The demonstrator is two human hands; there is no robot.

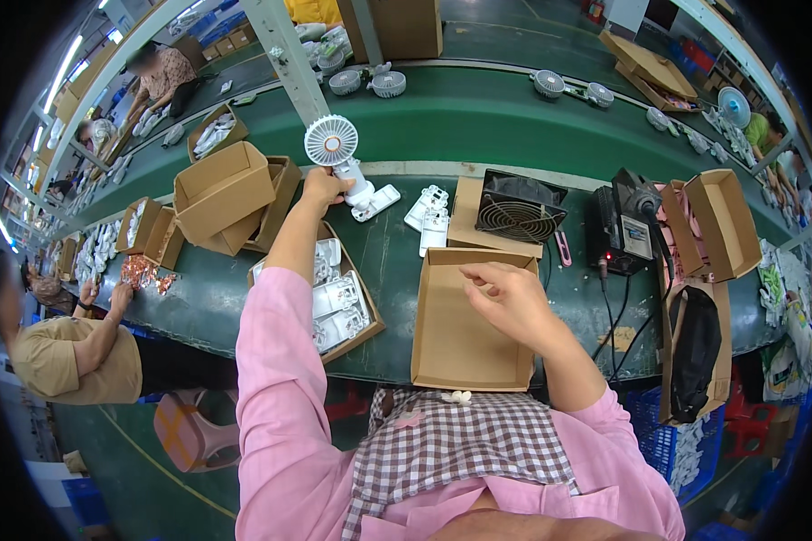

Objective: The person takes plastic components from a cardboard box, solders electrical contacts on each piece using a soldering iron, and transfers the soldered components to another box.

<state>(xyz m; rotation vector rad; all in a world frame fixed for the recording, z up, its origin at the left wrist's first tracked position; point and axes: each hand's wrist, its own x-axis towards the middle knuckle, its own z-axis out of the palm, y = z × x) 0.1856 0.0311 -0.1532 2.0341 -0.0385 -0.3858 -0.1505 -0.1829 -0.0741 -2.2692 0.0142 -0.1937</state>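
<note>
My left hand (323, 187) is closed around the handle of a small white handheld fan (331, 141), held upright at the back of the bench. A white plastic housing piece (377, 204) lies right beside its handle. Over an open cardboard box (474, 356) hovers my right hand (507, 305), fingers loosely bent and apart from the thumb, with nothing visible in them. More white housing pieces (434, 225) lie between the two hands, further back. Near my left forearm stands a cardboard box (370, 335) filled with white plastic parts (336, 302), partly covered by my sleeve.
A black box fan (521, 209) rests on cardboard near a pink cutter (563, 249). Right of it stands a black powered unit (622, 230) with cables. Stacked boxes (226, 191) are at left. Behind runs a green conveyor (478, 122) carrying fans. A co-worker (86, 356) works at left.
</note>
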